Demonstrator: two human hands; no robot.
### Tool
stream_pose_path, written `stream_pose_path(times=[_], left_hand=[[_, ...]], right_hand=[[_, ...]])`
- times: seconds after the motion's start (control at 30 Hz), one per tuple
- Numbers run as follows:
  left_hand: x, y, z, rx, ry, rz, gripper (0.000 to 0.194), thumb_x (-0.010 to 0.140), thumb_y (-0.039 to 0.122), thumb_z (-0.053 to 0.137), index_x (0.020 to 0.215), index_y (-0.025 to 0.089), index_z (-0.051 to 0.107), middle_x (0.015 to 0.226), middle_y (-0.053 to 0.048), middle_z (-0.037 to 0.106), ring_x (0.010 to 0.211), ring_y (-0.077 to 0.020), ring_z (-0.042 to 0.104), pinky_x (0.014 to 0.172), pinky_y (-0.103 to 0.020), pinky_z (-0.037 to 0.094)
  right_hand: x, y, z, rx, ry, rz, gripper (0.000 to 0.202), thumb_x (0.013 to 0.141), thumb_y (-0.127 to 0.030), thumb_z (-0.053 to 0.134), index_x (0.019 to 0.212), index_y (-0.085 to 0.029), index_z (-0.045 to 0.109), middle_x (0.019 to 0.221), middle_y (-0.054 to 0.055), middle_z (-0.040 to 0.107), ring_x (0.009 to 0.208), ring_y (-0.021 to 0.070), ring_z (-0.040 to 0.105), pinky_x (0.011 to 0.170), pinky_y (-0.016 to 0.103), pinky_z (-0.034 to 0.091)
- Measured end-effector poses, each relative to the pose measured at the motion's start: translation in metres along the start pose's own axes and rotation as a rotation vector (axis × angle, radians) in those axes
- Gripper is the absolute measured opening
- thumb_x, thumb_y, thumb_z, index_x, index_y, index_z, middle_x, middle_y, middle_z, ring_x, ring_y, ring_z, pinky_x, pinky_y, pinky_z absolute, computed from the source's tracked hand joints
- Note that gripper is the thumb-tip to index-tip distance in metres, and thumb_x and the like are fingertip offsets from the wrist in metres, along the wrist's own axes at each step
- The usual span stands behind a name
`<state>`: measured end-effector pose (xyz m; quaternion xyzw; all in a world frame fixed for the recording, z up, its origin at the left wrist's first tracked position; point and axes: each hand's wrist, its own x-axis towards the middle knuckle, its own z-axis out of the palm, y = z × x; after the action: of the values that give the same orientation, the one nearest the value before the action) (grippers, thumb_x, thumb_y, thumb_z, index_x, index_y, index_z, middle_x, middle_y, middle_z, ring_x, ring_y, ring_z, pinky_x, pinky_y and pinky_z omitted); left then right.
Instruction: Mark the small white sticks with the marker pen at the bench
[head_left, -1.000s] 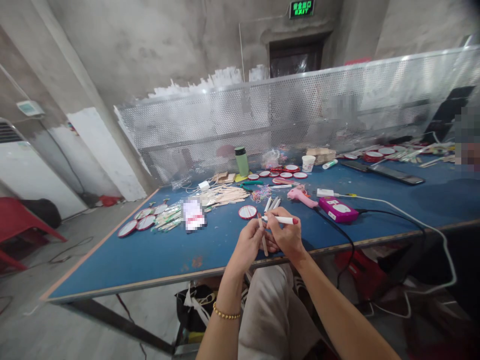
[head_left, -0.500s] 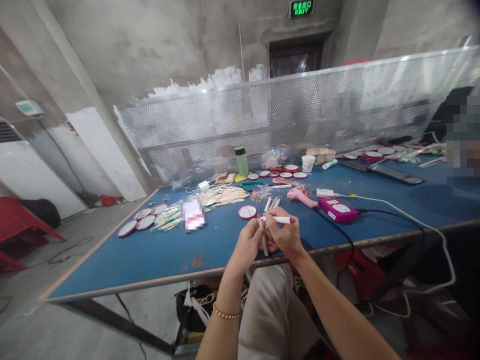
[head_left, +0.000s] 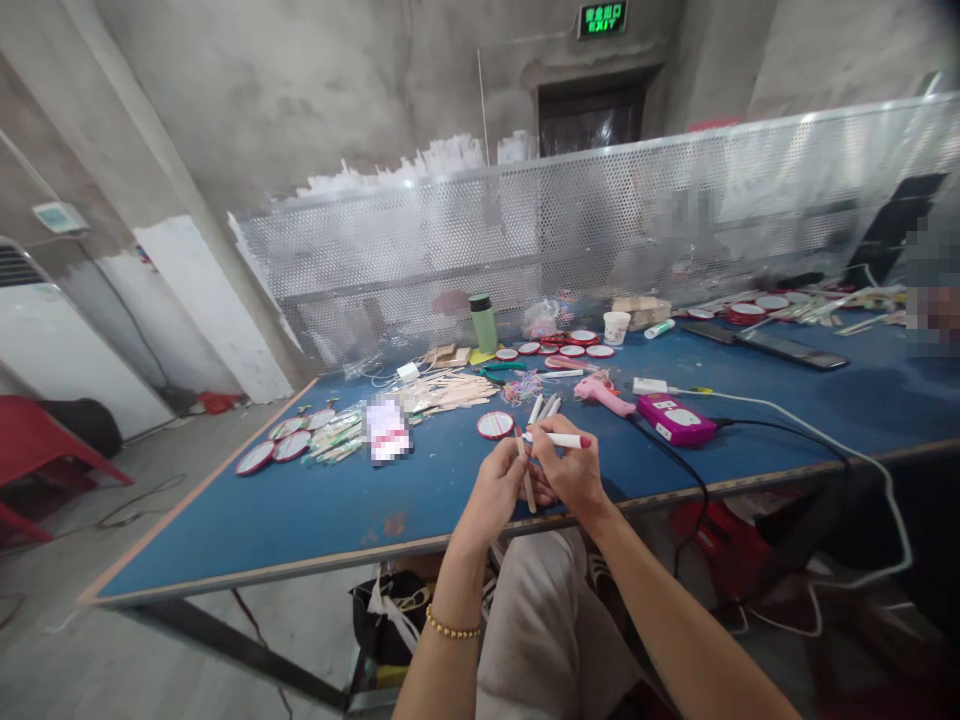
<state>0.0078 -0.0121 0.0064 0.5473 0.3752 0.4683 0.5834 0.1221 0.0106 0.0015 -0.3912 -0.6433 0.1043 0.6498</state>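
My left hand (head_left: pixel 501 484) is closed on a flat wooden craft stick (head_left: pixel 529 488) near the table's front edge. The stick stands slanted, its upper end reddish. In my right hand (head_left: pixel 571 468) is a white marker (head_left: pixel 559 439) with a red end, its tip at the upper part of the stick. Just beyond my hands lies a round white disc with a red rim (head_left: pixel 496 425). Several more white and grey markers (head_left: pixel 550 407) rest right behind my fingers.
Loose wooden sticks (head_left: pixel 457 390) and wrapped sticks (head_left: pixel 337 432) lie left. A pink glue gun (head_left: pixel 606 393) and a purple box (head_left: pixel 676 420) with cables are right. A green bottle (head_left: pixel 484 323), paper cup (head_left: pixel 616 328) and red-rimmed discs (head_left: pixel 572 351) stand near the mesh partition (head_left: pixel 420 240).
My hands, the stick and the marker hold nearly the same place. At the far right, the blurred person has shifted slightly.
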Motion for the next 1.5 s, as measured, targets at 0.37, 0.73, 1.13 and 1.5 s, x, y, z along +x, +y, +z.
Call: stream_pose_path(times=[0.37,0.73,1.13,1.5], left_hand=[[0.0005,-0.0013,0.0,-0.005,-0.004,0.004,0.046,0.073,0.056,0.065,0.093,0.019,0.049,0.067,0.002,0.066,0.05,-0.0159,0.064,0.053,-0.03,0.053],[0.0003,-0.0014,-0.0004,0.005,0.007,-0.008,0.043,0.075,0.054,0.065,0.094,0.018,0.051,0.067,0.001,0.065,0.054,-0.0181,0.066,0.054,-0.032,0.054],[0.002,-0.0039,-0.0041,-0.052,-0.006,-0.013,0.045,0.071,0.055,0.067,0.089,0.018,0.049,0.061,0.0,0.066,0.058,-0.0201,0.069,0.052,-0.028,0.053],[0.002,-0.0036,-0.0012,0.0,0.041,0.016,0.047,0.071,0.059,0.066,0.087,0.019,0.049,0.062,0.002,0.063,0.049,-0.0149,0.063,0.05,-0.027,0.051]], right_hand=[[-0.0008,0.0,-0.0003,0.003,0.02,0.024,0.021,0.087,-0.027,0.05,0.07,-0.02,0.059,0.057,-0.002,0.061,0.05,0.0119,0.056,0.054,0.023,0.044],[-0.001,0.0005,0.0013,0.013,-0.009,0.003,0.021,0.087,-0.026,0.051,0.068,-0.02,0.057,0.057,-0.002,0.061,0.051,0.0118,0.057,0.055,0.023,0.045],[-0.0028,-0.0022,-0.0028,0.035,0.079,-0.006,0.016,0.085,-0.025,0.051,0.074,-0.02,0.06,0.059,-0.001,0.062,0.05,0.0126,0.057,0.054,0.024,0.046],[-0.0011,-0.0023,-0.0019,0.031,-0.034,-0.003,0.022,0.087,-0.027,0.05,0.069,-0.019,0.06,0.06,0.0,0.063,0.054,0.0126,0.059,0.055,0.023,0.046]])
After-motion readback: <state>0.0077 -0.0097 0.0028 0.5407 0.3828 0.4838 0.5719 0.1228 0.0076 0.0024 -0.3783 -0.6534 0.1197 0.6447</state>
